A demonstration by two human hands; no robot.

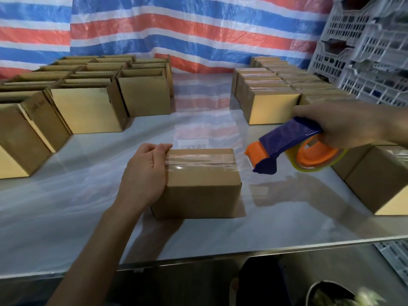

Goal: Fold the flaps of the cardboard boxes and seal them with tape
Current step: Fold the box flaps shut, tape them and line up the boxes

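Currently flat left hand (144, 173) is pressing taped brown cardboard box (203, 195), right hand (344, 124) clutching blue-orange tape dispenser (284, 143); unrubbed clear tape (198, 161) could peel.

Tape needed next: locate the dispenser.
Head view, right side: the right hand holds the tape dispenser above the table, just right of the taped box.

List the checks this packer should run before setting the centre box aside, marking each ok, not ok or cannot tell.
1. Cardboard box top flaps folded flat: ok.
2. Tape strip runs the full seam: ok.
3. Tape dispenser lifted clear, held by right hand: ok.
4. Left hand rests on the box's left end: ok.
5. Tape cut free of dispenser: cannot tell.
6. Bottom seam taped: cannot tell.
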